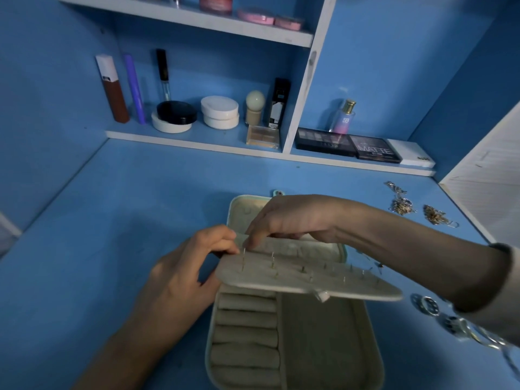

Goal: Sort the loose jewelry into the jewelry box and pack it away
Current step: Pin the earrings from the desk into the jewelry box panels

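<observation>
Jewelry box (318, 333) lies open at the front edge of the tabletop (112, 220). Left hand (180, 277) grips the left end of the earring panel (309, 280), raised over the box. Right hand (292, 218) pinches an earring post (244, 251) there. Loose chains (402, 205) sit by the right edge.

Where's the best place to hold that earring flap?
Pinch the flap by its bare left edge, coming from the left, as the left hand does; pins stick up across its middle, so a hold there would likely hit them.
</observation>
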A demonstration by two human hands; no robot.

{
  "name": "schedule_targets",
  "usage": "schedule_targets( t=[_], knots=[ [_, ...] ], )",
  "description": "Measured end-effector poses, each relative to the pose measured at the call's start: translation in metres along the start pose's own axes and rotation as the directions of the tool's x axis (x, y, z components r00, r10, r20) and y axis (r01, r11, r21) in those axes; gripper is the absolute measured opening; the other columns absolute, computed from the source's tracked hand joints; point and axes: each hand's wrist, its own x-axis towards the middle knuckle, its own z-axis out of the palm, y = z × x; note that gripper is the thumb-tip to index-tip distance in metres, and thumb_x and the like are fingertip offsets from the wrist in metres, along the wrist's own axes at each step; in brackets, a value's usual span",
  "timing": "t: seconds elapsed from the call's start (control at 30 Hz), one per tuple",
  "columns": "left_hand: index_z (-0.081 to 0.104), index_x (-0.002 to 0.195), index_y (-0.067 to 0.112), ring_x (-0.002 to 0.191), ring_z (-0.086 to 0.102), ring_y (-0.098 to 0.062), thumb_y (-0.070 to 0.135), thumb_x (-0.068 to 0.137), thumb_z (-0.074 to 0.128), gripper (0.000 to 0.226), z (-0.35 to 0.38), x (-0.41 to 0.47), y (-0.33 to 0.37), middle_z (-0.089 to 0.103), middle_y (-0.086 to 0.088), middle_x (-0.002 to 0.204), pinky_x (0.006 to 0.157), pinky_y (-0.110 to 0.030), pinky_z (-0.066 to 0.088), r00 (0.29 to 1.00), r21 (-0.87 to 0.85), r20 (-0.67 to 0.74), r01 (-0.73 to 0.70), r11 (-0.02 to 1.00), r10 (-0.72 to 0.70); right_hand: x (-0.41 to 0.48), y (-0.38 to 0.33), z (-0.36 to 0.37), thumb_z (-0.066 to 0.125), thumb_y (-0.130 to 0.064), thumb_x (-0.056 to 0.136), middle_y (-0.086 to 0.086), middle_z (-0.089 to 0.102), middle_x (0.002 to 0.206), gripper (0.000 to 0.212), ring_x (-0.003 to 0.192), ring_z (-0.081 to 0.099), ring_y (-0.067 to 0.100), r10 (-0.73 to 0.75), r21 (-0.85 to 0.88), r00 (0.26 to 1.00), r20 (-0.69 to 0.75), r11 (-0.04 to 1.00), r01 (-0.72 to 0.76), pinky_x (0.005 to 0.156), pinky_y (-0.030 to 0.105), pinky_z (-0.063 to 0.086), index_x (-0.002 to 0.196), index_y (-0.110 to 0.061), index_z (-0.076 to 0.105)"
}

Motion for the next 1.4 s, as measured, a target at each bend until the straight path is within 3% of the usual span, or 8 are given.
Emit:
schedule_targets(
  t=[0.1, 0.3, 0.5, 0.63, 0.8, 0.93, 1.13, 1.4],
  knots=[
    [0.044, 0.108, 0.029, 0.099, 0.047, 0.026, 0.03, 0.075, 0.058, 0.036, -0.001, -0.001, 0.001, 0.057, 0.013, 0.103, 0.083, 0.006, 0.032, 1.0, -0.003, 0.015, 0.009, 1.0, -0.009, 0.001, -0.002, -0.001, 0.065, -0.024, 0.082, -0.009, 0.049, 0.057, 0.02, 0.054, 0.043, 0.006, 0.002, -0.03, 1.0, 0.013, 1.0, -0.001, 0.049, 0.017, 0.034, 0.065, -0.018, 0.056],
    [0.046, 0.108, 0.016, 0.088, 0.057, -0.004, 0.024, 0.076, 0.056, 0.035, -0.002, -0.002, 0.007, 0.054, 0.008, 0.099, 0.083, 0.008, 0.028, 0.999, 0.053, 0.017, -0.042, 0.998, 0.041, -0.004, 0.001, -0.011, 0.061, -0.03, 0.088, 0.001, 0.059, 0.095, 0.013, 0.084, 0.056, 0.015, 0.021, -0.167, 0.998, 0.054, 0.986, -0.011, 0.066, 0.022, 0.045, 0.093, -0.018, 0.063],
    [0.045, 0.108, 0.015, 0.091, 0.056, -0.006, 0.023, 0.077, 0.056, 0.035, -0.001, -0.004, 0.008, 0.058, 0.009, 0.099, 0.084, 0.008, 0.027, 0.999, 0.073, 0.012, -0.033, 0.997, 0.032, -0.024, 0.015, -0.022, 0.057, -0.05, 0.087, -0.014, 0.049, 0.048, 0.039, 0.054, 0.05, 0.007, 0.075, -0.416, 0.997, -0.01, 0.906, -0.072, 0.058, 0.021, 0.039, 0.056, -0.027, 0.051],
    [0.045, 0.108, 0.015, 0.092, 0.056, -0.008, 0.023, 0.075, 0.057, 0.035, 0.0, -0.004, 0.008, 0.068, 0.0, 0.09, 0.081, 0.01, 0.025, 1.0, 0.087, -0.003, -0.013, 0.996, 0.013, -0.031, 0.028, -0.022, 0.049, -0.065, 0.083, -0.011, 0.04, 0.045, 0.054, 0.046, 0.037, 0.004, 0.052, -0.561, 0.994, -0.093, 0.822, -0.095, 0.054, 0.024, 0.027, 0.052, -0.022, 0.039],
    [0.044, 0.106, 0.016, 0.092, 0.057, -0.004, 0.014, 0.069, 0.072, 0.047, 0.001, -0.004, 0.007, 0.066, 0.003, 0.089, 0.079, 0.01, 0.027, 1.0, 0.08, -0.023, -0.017, 0.997, 0.019, -0.04, 0.033, -0.023, 0.055, -0.058, 0.084, -0.027, 0.064, 0.073, 0.032, 0.076, 0.055, -0.012, 0.11, -0.273, 0.994, -0.01, 0.956, -0.108, 0.077, 0.015, 0.035, 0.067, -0.035, 0.068],
    [0.046, 0.105, 0.023, 0.097, 0.048, 0.028, 0.026, 0.071, 0.068, 0.04, 0.001, -0.004, 0.006, 0.056, 0.04, 0.09, 0.075, 0.008, 0.03, 1.0, 0.0, -0.024, 0.017, 1.0, -0.017, -0.042, 0.044, -0.022, 0.061, -0.045, 0.084, 0.006, 0.071, 0.094, 0.037, 0.1, 0.06, 0.017, 0.076, -0.094, 0.996, -0.053, 0.992, -0.08, 0.106, 0.033, 0.03, 0.089, -0.011, 0.074],
    [0.046, 0.105, 0.022, 0.097, 0.048, 0.028, 0.027, 0.077, 0.06, 0.031, 0.003, -0.004, 0.005, 0.062, 0.014, 0.097, 0.082, 0.004, 0.036, 0.998, 0.019, -0.056, 0.013, 1.0, -0.012, -0.025, 0.025, -0.006, 0.063, -0.042, 0.084, -0.002, 0.062, 0.081, 0.033, 0.086, 0.056, 0.013, 0.009, -0.031, 0.991, -0.135, 0.999, -0.014, 0.09, 0.027, 0.038, 0.088, -0.011, 0.072],
    [0.045, 0.104, 0.017, 0.095, 0.057, -0.005, 0.021, 0.081, 0.06, 0.028, 0.004, -0.001, 0.004, 0.053, 0.006, 0.108, 0.084, 0.006, 0.032, 0.993, 0.077, -0.116, -0.029, 0.997, 0.038, 0.006, -0.015, 0.01, 0.059, -0.023, 0.082, -0.004, 0.05, 0.06, 0.023, 0.053, 0.037, 0.01, -0.037, 0.065, 0.999, -0.003, 0.997, 0.037, 0.05, 0.024, 0.027, 0.059, -0.021, 0.057]
  ],
)
